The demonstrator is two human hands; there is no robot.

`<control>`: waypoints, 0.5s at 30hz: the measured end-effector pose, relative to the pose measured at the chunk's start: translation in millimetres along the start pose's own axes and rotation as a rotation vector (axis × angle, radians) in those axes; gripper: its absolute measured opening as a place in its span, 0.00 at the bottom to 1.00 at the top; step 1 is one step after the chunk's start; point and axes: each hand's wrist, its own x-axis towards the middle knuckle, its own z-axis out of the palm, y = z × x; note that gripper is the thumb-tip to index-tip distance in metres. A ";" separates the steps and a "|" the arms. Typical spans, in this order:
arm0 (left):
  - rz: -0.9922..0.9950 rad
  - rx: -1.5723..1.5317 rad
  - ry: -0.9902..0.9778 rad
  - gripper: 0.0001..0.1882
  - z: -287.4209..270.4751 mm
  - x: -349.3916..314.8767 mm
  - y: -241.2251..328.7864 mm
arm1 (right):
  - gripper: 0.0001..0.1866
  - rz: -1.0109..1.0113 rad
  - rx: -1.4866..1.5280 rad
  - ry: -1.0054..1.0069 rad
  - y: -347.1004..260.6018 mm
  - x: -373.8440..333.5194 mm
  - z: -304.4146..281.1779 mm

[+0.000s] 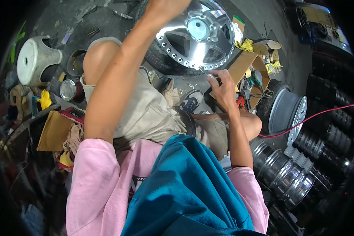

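A polished multi-spoke wheel [198,55] with a row of small bolt holes round its rim lies face up in front of me, a black tyre [155,59] around it. My left hand [167,7] reaches over its far left side; the picture's upper edge cuts off the fingers. Close to the rim's near edge, my right hand [224,87] is closed on a thin tool [203,71] with a pale handle and a slender metal shaft. The tool's tip points at the rim by the holes; whether it touches cannot be made out.
An open cardboard box [244,69] of tools stands right of the wheel. Beyond are another tyred wheel [281,104], a red hose [314,116] and stacked rims [283,173]. At left are a white stool [31,61], a tin can [69,90] and a box of rags [51,131].
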 end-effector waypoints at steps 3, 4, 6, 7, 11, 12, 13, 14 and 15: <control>-0.201 -0.031 0.251 0.15 -16.7 3.3 28.7 | 0.12 -0.005 -0.027 -0.027 6.0 2.5 10.7; -0.145 -0.005 0.231 0.18 -19.8 3.4 19.9 | 0.12 -0.013 -0.024 -0.023 10.0 3.5 13.9; 0.014 0.023 0.179 0.16 -21.3 9.5 11.3 | 0.12 -0.020 -0.024 -0.018 14.5 5.8 17.4; 0.013 0.022 0.181 0.16 -20.0 9.2 7.3 | 0.12 -0.010 -0.039 -0.029 16.5 6.8 18.9; -0.033 -0.017 0.114 0.10 -13.2 7.2 10.5 | 0.13 -0.045 -0.076 -0.052 22.0 12.5 21.0; -0.058 -0.003 0.111 0.10 -15.6 6.7 14.0 | 0.13 -0.046 -0.077 -0.055 21.7 14.1 19.6; -0.082 0.009 0.106 0.11 -17.2 6.6 17.5 | 0.13 -0.072 -0.083 -0.066 21.6 16.0 17.0; -0.084 0.009 0.109 0.11 -18.2 6.8 18.2 | 0.13 -0.099 -0.088 -0.079 20.3 18.2 14.5; -0.097 -0.020 0.109 0.11 -18.5 7.1 18.8 | 0.13 -0.100 -0.089 -0.080 20.6 21.1 12.4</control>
